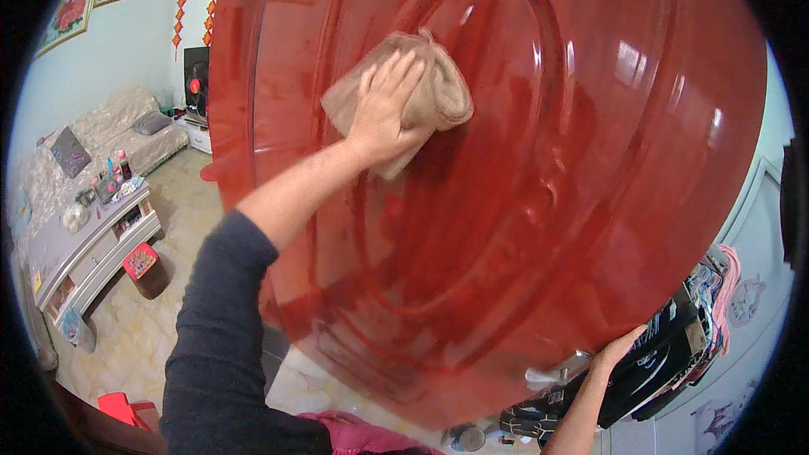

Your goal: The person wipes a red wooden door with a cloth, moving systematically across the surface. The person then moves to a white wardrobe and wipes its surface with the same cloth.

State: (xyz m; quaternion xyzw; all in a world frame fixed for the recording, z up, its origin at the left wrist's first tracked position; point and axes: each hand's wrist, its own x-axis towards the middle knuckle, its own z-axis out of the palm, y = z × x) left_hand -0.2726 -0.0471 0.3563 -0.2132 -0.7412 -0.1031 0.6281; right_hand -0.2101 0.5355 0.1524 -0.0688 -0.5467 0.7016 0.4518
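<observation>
A glossy red door panel with moulded oval relief fills the middle of the head view. My left hand, its fingers fairly straight, lies flat on a folded brown cloth and presses it against the door's upper part. At the lower right, my right hand is at the door's edge, beside the metal door handle; its fingers are partly hidden behind the door, so its grip is unclear.
Clothes on hangers hang at the right, close to my right hand. On the left are a covered sofa, a coffee table holding bottles, and a red-topped stool. A red plastic stool stands at the lower left.
</observation>
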